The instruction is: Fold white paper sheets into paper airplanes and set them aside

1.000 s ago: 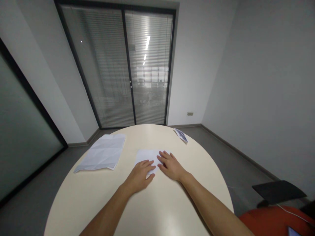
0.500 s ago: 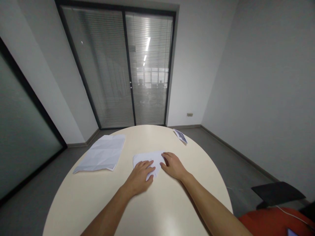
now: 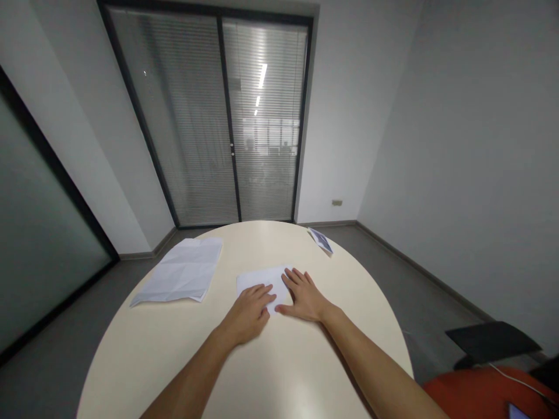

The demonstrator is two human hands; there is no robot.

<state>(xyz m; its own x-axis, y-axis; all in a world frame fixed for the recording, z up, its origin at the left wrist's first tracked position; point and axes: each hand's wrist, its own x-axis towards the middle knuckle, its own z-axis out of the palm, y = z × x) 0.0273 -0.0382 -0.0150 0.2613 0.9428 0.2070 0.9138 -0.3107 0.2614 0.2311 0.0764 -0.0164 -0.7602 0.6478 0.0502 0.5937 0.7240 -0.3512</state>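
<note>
A white sheet of paper (image 3: 257, 277), looking folded, lies flat on the round cream table (image 3: 262, 244) between my hands. My left hand (image 3: 252, 309) rests over its near left part, fingers stretched out and the thumb close to its near edge. On the right side of the sheet lies my right hand (image 3: 304, 295), its fingers spread and pressed flat. Both hands cover parts of the paper, so its near and right edges are partly hidden.
Creased white sheets (image 3: 183, 270) lie at the table's left. A small folded printed paper (image 3: 321, 241) sits near the far right edge. Beyond the table, at lower right, are a black chair part (image 3: 493, 343) and a red seat (image 3: 471, 393) with a cable.
My right hand has shifted slightly left over the paper and spread its fingers flatter. My left hand has barely moved; its thumb has drawn in a little.
</note>
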